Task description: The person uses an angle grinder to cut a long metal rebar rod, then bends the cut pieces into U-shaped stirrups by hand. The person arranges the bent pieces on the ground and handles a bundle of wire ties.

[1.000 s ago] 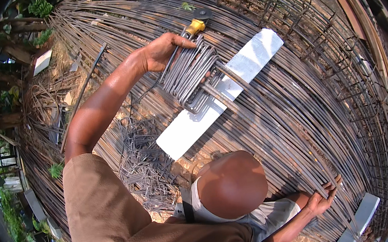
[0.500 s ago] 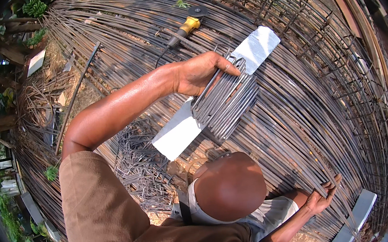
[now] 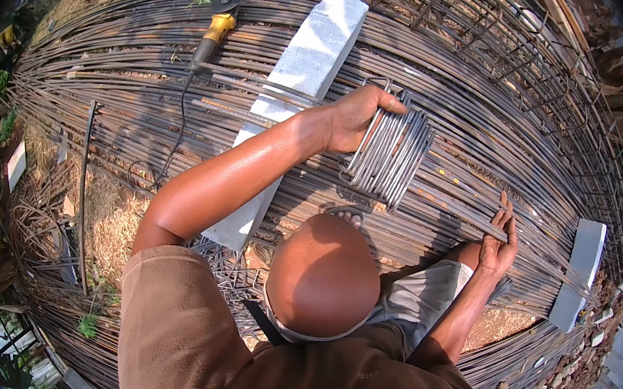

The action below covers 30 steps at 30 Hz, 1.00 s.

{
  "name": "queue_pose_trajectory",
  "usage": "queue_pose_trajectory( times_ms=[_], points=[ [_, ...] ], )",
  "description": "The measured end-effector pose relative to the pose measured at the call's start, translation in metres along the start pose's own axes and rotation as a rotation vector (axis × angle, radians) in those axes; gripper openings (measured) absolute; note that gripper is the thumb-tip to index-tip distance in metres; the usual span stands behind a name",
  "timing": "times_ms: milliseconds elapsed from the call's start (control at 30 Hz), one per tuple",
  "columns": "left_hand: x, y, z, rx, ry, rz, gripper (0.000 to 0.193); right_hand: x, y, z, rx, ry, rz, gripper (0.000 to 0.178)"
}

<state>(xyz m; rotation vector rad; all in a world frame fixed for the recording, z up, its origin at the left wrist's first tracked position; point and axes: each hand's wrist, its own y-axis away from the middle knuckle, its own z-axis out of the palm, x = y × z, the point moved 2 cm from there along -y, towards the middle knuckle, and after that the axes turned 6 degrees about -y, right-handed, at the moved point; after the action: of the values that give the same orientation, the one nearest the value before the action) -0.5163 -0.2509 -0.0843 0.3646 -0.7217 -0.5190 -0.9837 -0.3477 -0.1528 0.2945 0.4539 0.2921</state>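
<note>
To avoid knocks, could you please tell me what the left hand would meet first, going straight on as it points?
Past its bundle of bent grey steel rods, the left hand would probably meet the long rust-brown straight steel bars beneath, though its height is unclear.

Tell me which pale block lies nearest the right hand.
The short block at lower right, just beyond the right hand. The long block, crossed in view by the left forearm, lies farther off.

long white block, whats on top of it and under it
Steel bars cross over the white block, and the left forearm hides part of it. Rods run up to both sides; what lies directly beneath is covered.
</note>
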Motion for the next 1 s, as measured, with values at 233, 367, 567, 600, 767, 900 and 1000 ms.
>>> queue_pose_trajectory(
  times_ms=[233,367,567,600,767,900,1000],
  points=[
    [-0.035,-0.021,-0.017,0.145,-0.130,-0.078,0.032,0.016,0.004,-0.033,0.096,0.157,0.026,0.077],
    [-0.034,-0.008,-0.015,0.089,-0.120,-0.131,0.032,0.017,0.016,-0.029,0.190,0.185,0.027,0.071],
    [-0.050,-0.005,-0.016,0.179,-0.047,-0.167,0.032,0.011,0.041,-0.040,0.138,0.149,0.058,0.071],
    [-0.052,-0.003,-0.016,0.180,-0.036,-0.177,0.032,0.010,0.047,-0.043,0.133,0.108,0.054,0.071],
    [-0.072,0.002,-0.018,0.212,0.059,-0.112,0.046,0.001,0.042,-0.052,0.336,0.110,-0.082,0.034],
    [-0.079,-0.005,-0.011,0.212,0.030,-0.065,0.047,-0.066,0.020,-0.077,0.470,-0.050,-0.393,0.024],
    [-0.078,-0.004,0.015,0.178,-0.021,-0.055,0.048,-0.105,0.006,-0.088,0.509,-0.215,-0.524,0.025]
  ],
)
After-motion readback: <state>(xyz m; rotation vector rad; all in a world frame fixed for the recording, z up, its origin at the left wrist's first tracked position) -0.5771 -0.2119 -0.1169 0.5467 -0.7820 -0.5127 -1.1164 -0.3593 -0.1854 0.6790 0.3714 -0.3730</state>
